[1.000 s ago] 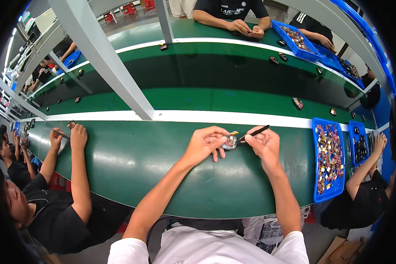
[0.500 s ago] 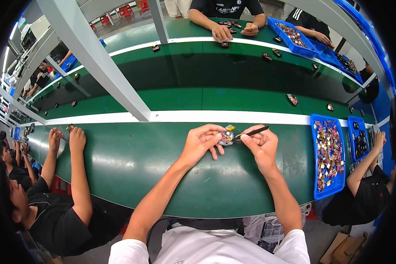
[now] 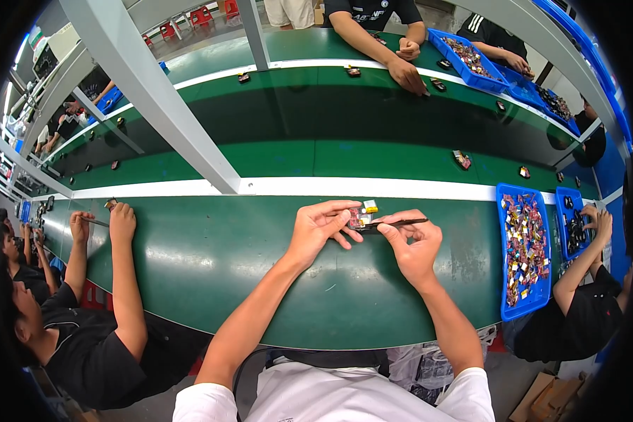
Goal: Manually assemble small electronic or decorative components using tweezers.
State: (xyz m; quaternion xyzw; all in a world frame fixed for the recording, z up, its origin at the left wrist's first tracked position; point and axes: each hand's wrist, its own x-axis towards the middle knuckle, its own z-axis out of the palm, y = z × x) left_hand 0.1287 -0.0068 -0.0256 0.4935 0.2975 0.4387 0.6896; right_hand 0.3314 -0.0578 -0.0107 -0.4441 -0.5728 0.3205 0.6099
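My left hand is closed on a small electronic device, a dark-edged housing with reddish parts inside, held above the green workbench. At its upper right corner sticks out a small yellow and silver-white piece. Slim black tweezers are pinched in my right hand, lying almost level. Their tip reaches the lower right part of the device. Exactly what the tip touches is too small to make out.
Right of my hands, a blue tray is heaped with small reddish and yellow parts; a smaller blue tray holds black pieces. Beyond a white rail runs a dark conveyor belt with similar devices. Co-workers sit on both sides; a grey post rises front left.
The tweezers have swung from a steep slant to nearly level, and the device has turned slightly in my left hand. Across the belt, a co-worker's hand has reached right. Devices on the belt have shifted left.
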